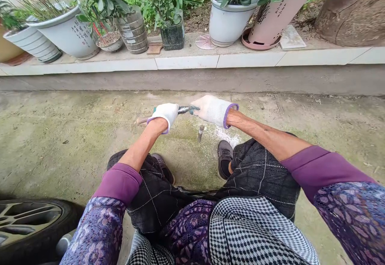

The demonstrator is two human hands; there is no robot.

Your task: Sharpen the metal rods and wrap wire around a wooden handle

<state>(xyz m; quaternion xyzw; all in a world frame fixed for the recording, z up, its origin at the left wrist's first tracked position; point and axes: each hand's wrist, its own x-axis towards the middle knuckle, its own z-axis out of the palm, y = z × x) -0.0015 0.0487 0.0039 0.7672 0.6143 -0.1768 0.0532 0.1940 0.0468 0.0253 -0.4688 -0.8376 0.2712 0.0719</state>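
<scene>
You have both hands closed on a hand tool with a twisted steel shaft (183, 109), which lies crosswise just beyond a short metal peg (201, 133) standing up from the mossy concrete ground (60, 136); neither hand is wide, each wrapped narrowly around the tool in a white knit glove with a purple cuff. Your left hand (164, 114) sits left of the peg, with the wooden handle (142, 120) sticking out past it; your right hand (212, 110) sits right of the peg, its fingers by a teal fitting (195, 108). White powder (229, 137) lies just right of the peg; your dark shoe (225, 158) rests nearer you on that same side. A car tyre (30, 225) stands well left of the peg; a tiled ledge (186, 62) with potted plants runs well beyond it. For a steady grip, it looks best to hold the shaft level, with both wrists straight and the pressure even between your hands; your present hold, centred over the peg, looks sound.
</scene>
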